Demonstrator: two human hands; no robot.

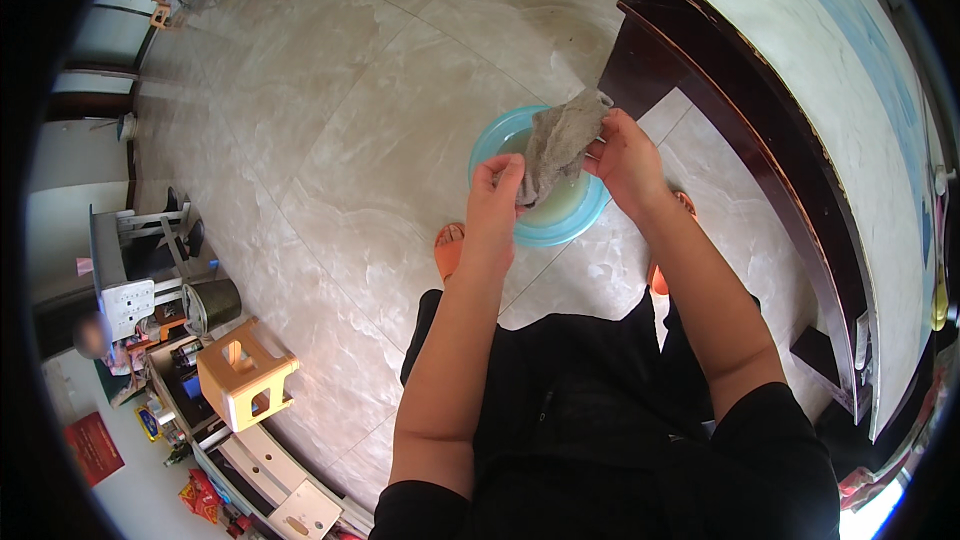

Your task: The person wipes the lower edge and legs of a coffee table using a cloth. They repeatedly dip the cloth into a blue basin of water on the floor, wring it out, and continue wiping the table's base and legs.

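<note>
A wet-looking grey-brown cloth (562,141) is stretched between my two hands, above a light blue plastic basin (495,136). My left hand (496,195) pinches its lower left end between thumb and fingers. At the cloth's upper right end, my right hand (621,157) grips the edge. Cloudy water (559,204) partly fills the basin, which stands on the tiled floor (360,157) in front of my feet. The cloth hides part of the basin and water.
A dark wooden table with a marble-patterned top (810,75) curves along the right. An orange sandal (448,253) is on my foot beside the basin. At the lower left stand a yellow plastic stool (244,375), a waste bin (217,305) and a drawer unit (274,476).
</note>
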